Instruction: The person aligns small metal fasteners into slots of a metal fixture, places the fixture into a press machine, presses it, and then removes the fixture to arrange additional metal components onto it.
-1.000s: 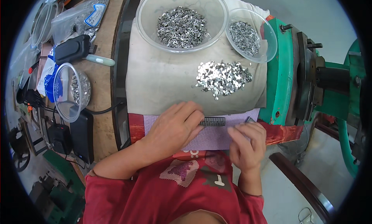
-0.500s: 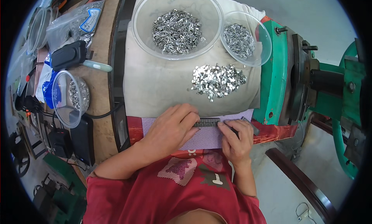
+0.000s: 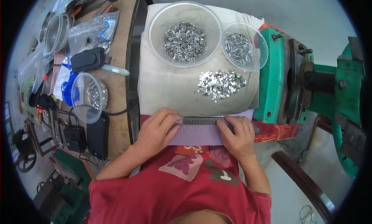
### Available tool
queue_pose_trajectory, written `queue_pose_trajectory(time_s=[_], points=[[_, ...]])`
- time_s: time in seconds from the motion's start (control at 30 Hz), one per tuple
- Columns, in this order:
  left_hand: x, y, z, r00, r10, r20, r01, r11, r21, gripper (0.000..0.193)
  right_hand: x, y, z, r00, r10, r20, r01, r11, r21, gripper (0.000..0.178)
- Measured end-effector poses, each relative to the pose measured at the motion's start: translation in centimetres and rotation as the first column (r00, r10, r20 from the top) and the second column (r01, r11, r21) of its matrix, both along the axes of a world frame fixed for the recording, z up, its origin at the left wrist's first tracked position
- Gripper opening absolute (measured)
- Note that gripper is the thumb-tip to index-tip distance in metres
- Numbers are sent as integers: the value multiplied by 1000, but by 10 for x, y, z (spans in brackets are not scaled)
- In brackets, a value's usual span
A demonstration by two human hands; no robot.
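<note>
Pinched at either end by left hand (image 3: 157,129) and right hand (image 3: 239,135), a ridged strip (image 3: 201,121) lies on purple cloth (image 3: 197,136).

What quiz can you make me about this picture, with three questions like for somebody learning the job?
1. What lies between the left hand and the right hand?
A) a wooden spoon
B) a dark ridged strip
C) a red ball

2. True or false: the loose pile of small shiny pieces is inside a cup.

3. Beyond the pile, a clear left tub and a clear right tub hold metal parts. Which tub is wider?

Key:
1. B
2. False: the pile lies on the beige cloth.
3. The left tub.
</note>
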State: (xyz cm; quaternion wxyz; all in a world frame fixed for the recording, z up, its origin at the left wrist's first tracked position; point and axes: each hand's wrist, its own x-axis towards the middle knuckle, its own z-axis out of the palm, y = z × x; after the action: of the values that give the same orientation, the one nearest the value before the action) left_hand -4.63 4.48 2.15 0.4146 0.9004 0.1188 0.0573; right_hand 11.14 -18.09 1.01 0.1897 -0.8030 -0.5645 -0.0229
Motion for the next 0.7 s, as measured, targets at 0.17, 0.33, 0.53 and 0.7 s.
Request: queue_pose_trajectory(time_s=[0.17, 0.33, 0.53, 0.7], points=[[-2, -2, -8, 994, 1, 112, -10, 997, 77, 26, 4, 11, 11, 998, 53, 44, -49, 995, -86, 24], [0, -3, -8, 989, -71, 128, 47, 982, 184, 31, 7, 15, 18, 994, 102, 50, -94, 986, -136, 27], [-4, 0, -9, 965, -251, 73, 202, 894, 400, 40, 2, 7, 12, 1000, 12, -24, -12, 1000, -25, 30], [-4, 0, -12, 961, -273, 50, 230, 886, 404, 39, -6, -4, 7, 993, -91, -77, 95, 994, 48, 28]])
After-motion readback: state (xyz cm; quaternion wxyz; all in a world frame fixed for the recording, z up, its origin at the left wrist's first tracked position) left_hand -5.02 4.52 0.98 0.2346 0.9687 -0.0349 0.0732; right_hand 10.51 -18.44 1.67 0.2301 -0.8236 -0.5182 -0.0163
